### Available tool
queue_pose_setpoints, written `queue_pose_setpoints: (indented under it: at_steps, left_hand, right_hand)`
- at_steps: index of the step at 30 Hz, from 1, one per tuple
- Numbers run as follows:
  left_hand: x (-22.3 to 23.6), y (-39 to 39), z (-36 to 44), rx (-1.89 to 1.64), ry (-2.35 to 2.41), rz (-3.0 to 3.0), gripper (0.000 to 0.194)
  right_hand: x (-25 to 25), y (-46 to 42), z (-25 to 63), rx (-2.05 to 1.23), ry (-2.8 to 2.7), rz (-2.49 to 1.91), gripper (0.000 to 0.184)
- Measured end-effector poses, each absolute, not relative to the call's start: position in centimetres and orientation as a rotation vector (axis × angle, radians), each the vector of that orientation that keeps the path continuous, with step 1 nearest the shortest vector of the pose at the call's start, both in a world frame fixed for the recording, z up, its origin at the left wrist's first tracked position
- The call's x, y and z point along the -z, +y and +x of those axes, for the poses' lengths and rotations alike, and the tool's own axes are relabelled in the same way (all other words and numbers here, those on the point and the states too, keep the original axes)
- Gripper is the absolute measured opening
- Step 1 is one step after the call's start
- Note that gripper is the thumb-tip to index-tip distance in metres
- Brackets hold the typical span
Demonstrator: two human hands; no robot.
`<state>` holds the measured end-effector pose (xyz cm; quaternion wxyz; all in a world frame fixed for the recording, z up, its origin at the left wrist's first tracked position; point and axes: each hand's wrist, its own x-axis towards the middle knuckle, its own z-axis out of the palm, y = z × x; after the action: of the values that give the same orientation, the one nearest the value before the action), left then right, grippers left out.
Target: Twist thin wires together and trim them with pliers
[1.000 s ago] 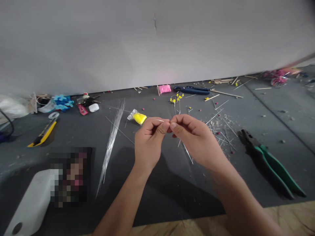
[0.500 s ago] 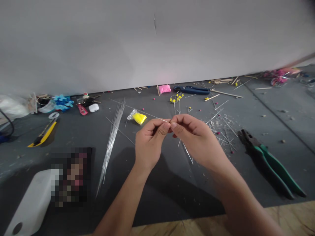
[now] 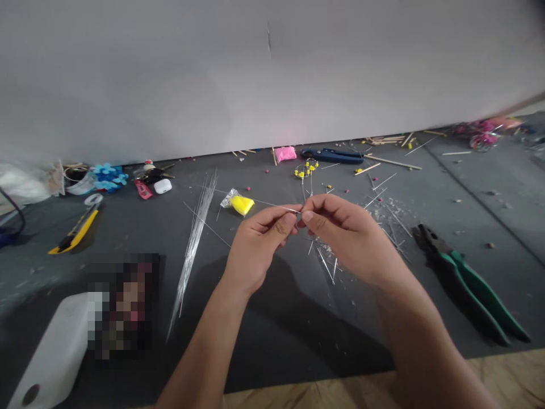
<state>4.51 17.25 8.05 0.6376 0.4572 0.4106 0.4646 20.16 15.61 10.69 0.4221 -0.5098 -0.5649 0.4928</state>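
My left hand [image 3: 259,244] pinches a thin silvery wire [image 3: 272,204] between thumb and forefinger. Close beside it, my right hand [image 3: 344,233] is closed at the wire's near end, thumb against fingers. The wire's long free part slants up and left above the table. Whatever else lies between the fingertips is too small to make out. Just left of my left hand is a yellow clay packet [image 3: 240,204] in clear wrap. Further left lies a bundle of straight wires [image 3: 196,244]. Beyond my hands stand out wire loops with yellow beads [image 3: 306,168].
Green-handled pliers [image 3: 472,284] lie at right, near cut wire pieces [image 3: 394,227]. A dark blue cutter tool [image 3: 332,155] and pink packet [image 3: 285,153] rest by the white wall [image 3: 272,85]. A yellow utility knife [image 3: 79,230] and white phone-like object [image 3: 55,352] are at left.
My hands have moved slightly apart at the fingertips, the right hand shifting a little to the right. A short stretch of wire now shows between them.
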Motion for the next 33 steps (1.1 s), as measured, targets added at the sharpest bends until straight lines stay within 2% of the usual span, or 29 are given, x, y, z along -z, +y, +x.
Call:
queue_pose_setpoints:
  at_steps: [15, 33]
  left_hand:
    - [-8.13, 17.34, 4.6, -1.026, 0.949, 1.021, 0.013]
    - [-8.76, 16.67, 5.18, -1.13, 1.17, 1.528, 0.016]
  right_hand:
    - [-10.76, 15.57, 20.23, -1.151, -1.478, -1.317, 0.012]
    - [-10.73, 15.58, 20.2, -1.169, -1.408, -1.299, 0.012]
